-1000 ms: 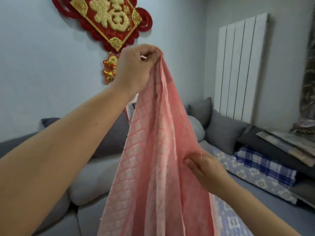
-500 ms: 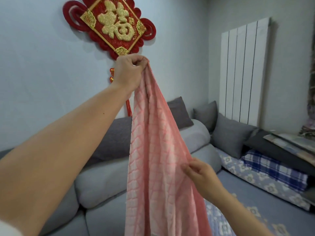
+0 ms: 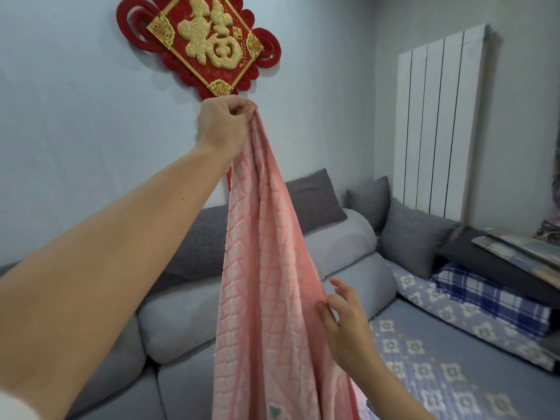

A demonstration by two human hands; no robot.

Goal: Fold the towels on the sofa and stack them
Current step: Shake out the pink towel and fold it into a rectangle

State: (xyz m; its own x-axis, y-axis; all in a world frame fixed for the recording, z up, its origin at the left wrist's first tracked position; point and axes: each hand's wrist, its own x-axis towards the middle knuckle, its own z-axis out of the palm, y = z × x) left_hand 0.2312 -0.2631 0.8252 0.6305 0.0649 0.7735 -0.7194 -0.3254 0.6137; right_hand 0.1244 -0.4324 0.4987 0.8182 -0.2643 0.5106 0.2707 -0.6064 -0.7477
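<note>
Pink checked towel (image 3: 266,268) hangs above the sofa (image 3: 188,386), pinched at its top by the raised left hand (image 3: 222,128); the right hand (image 3: 342,316), fingers loose, touches its edge, probably seeking a corner.

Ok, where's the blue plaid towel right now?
In the head view the blue plaid towel lies at the right, on the floral cover, just right of a grey cushion.
</note>
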